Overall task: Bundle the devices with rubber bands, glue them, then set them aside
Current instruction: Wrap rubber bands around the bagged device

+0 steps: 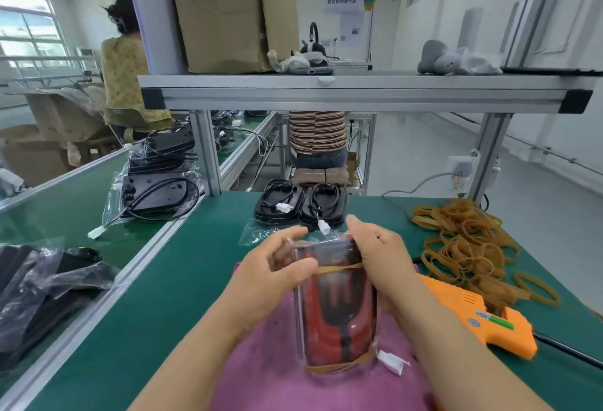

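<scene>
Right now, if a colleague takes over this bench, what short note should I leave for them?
Left hand: grips the bagged red device bundle at its upper left.
Right hand: grips its upper right.
The bundle is held over the pink cloth.
Done: upper rubber band and lower rubber band are on.
Left: glue it, then set it aside.
The orange glue gun lies at the right, the loose rubber bands behind it. Two black devices wait at the back.
</scene>
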Available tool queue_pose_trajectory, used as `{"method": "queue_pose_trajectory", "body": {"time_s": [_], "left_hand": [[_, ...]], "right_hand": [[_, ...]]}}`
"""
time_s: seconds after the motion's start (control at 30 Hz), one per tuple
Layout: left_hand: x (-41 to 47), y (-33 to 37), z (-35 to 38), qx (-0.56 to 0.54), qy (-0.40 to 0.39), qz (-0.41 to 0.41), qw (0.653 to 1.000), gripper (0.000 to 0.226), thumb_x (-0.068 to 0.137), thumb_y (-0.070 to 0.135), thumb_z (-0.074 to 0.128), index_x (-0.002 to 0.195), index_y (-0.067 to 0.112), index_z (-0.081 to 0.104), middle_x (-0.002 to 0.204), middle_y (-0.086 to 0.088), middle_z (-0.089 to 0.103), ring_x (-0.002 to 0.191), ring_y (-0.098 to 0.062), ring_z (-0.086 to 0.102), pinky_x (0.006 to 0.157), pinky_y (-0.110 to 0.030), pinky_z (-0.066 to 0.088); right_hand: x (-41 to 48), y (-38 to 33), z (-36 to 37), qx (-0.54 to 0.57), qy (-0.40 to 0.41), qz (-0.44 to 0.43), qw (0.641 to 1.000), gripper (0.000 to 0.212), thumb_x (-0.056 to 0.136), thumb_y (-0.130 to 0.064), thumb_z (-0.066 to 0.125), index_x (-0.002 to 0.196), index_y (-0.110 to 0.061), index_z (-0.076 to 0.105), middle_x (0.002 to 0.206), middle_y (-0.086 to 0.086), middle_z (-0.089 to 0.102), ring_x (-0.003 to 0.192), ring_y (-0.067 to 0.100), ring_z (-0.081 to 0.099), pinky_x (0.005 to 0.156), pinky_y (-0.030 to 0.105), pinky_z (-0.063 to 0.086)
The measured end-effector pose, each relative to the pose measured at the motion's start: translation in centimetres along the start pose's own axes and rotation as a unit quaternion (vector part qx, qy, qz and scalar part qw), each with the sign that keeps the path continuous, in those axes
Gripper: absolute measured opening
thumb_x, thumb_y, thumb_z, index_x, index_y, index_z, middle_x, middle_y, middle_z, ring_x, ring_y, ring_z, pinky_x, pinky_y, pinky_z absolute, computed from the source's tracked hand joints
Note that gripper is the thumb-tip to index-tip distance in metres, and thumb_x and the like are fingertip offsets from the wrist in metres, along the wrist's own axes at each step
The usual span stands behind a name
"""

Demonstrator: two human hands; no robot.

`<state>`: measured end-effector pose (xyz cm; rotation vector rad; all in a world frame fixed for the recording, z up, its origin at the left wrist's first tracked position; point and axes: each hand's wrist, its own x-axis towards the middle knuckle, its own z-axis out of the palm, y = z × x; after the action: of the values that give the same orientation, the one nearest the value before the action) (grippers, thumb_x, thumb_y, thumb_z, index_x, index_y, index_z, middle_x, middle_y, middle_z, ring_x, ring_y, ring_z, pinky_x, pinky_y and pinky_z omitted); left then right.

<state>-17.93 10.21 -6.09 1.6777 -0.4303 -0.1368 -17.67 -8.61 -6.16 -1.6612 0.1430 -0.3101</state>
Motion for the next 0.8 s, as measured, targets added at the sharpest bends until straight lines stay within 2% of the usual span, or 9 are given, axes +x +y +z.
{"method": "queue_pose_trajectory", "body": {"time_s": [0.07, 0.13, 0.2, 0.27, 0.37, 0.5, 0.67, 0.73, 0.8], "left_hand": [[-0.2, -0.5, -0.1, -0.072, -0.018, -0.014, 0.997, 0.053, 0.075, 0.027, 0.069, 0.126, 0.023, 0.061, 0.117, 0.002, 0.070, 0.103, -0.011, 0.066, 0.088, -0.028, 0.053], [0.0, -0.7, -0.1, -0.147, -0.022, -0.015, 0.989, 0.043, 0.080, 0.015, 0.060, 0.122, 0.008, 0.060, 0.114, -0.008, 0.067, 0.099, -0.022, 0.066, 0.080, -0.031, 0.056], [0.1, -0.5, -0.1, -0.179, -0.009, -0.012, 0.984, 0.026, 0.088, 0.003, 0.059, 0.113, -0.001, 0.060, 0.110, -0.014, 0.068, 0.100, -0.027, 0.068, 0.081, -0.034, 0.058], [0.2, -0.6, 0.1, -0.118, 0.006, 0.001, 0.993, 0.018, 0.091, -0.010, 0.057, 0.105, -0.001, 0.064, 0.105, -0.011, 0.073, 0.095, -0.022, 0.070, 0.084, -0.031, 0.058], [0.4, -0.4, 0.7, -0.031, 0.020, 0.035, 0.999, 0.023, 0.085, -0.018, 0.060, 0.095, 0.002, 0.067, 0.092, 0.000, 0.076, 0.087, -0.013, 0.070, 0.081, -0.026, 0.058], [0.6, -0.1, 1.5, 0.095, 0.070, 0.104, 0.988, 0.023, 0.084, -0.007, 0.069, 0.090, 0.015, 0.072, 0.088, 0.005, 0.074, 0.085, -0.009, 0.070, 0.078, -0.017, 0.053], [0.2, 0.2, 1.7, 0.224, 0.136, 0.219, 0.940, 0.015, 0.084, 0.007, 0.074, 0.091, 0.021, 0.074, 0.087, 0.016, 0.069, 0.087, -0.005, 0.066, 0.076, -0.015, 0.050], [0.1, 0.6, 1.9, 0.227, 0.140, 0.187, 0.946, 0.005, 0.088, 0.020, 0.071, 0.087, 0.025, 0.073, 0.086, 0.018, 0.069, 0.087, -0.002, 0.065, 0.075, -0.013, 0.048], [-0.1, 1.2, 1.9, 0.172, 0.101, 0.101, 0.975, 0.014, 0.084, 0.045, 0.066, 0.089, 0.033, 0.072, 0.089, 0.022, 0.070, 0.087, 0.002, 0.064, 0.073, -0.008, 0.046]], "right_hand": [[0.4, 0.5, -0.3, 0.059, -0.018, 0.043, 0.997, 0.057, 0.084, -0.052, 0.057, 0.078, 0.005, 0.057, 0.074, 0.014, 0.057, 0.070, 0.023, 0.053, 0.069, 0.036, 0.043], [0.8, 1.0, -0.7, 0.090, -0.030, 0.092, 0.991, 0.045, 0.091, -0.047, 0.057, 0.077, -0.005, 0.063, 0.075, 0.015, 0.063, 0.069, 0.024, 0.060, 0.069, 0.036, 0.048], [1.1, 1.5, -1.1, 0.129, -0.038, 0.136, 0.982, 0.041, 0.092, -0.047, 0.057, 0.086, -0.008, 0.067, 0.078, 0.016, 0.066, 0.066, 0.025, 0.065, 0.064, 0.033, 0.053], [1.4, 2.0, -1.4, 0.155, -0.046, 0.157, 0.974, 0.047, 0.093, -0.048, 0.056, 0.095, -0.003, 0.070, 0.080, 0.017, 0.069, 0.065, 0.026, 0.067, 0.059, 0.032, 0.055], [1.6, 2.6, -1.5, 0.162, -0.047, 0.172, 0.970, 0.054, 0.092, -0.051, 0.056, 0.102, -0.002, 0.074, 0.090, 0.021, 0.072, 0.071, 0.029, 0.069, 0.063, 0.036, 0.057], [1.9, 3.0, -1.6, 0.182, -0.044, 0.182, 0.965, 0.049, 0.091, -0.053, 0.056, 0.090, -0.010, 0.079, 0.089, 0.020, 0.073, 0.071, 0.028, 0.070, 0.067, 0.039, 0.057], [2.1, 3.2, -1.5, 0.184, -0.050, 0.195, 0.962, 0.047, 0.091, -0.052, 0.057, 0.088, -0.011, 0.079, 0.086, 0.018, 0.073, 0.068, 0.028, 0.069, 0.071, 0.041, 0.057], [2.0, 2.9, -1.5, 0.189, -0.053, 0.195, 0.961, 0.048, 0.092, -0.051, 0.057, 0.097, -0.007, 0.075, 0.086, 0.018, 0.073, 0.067, 0.028, 0.069, 0.070, 0.040, 0.057], [1.8, 2.1, -1.5, 0.194, -0.044, 0.177, 0.964, 0.050, 0.094, -0.049, 0.055, 0.101, -0.003, 0.072, 0.088, 0.020, 0.073, 0.069, 0.028, 0.070, 0.068, 0.039, 0.058]]}}
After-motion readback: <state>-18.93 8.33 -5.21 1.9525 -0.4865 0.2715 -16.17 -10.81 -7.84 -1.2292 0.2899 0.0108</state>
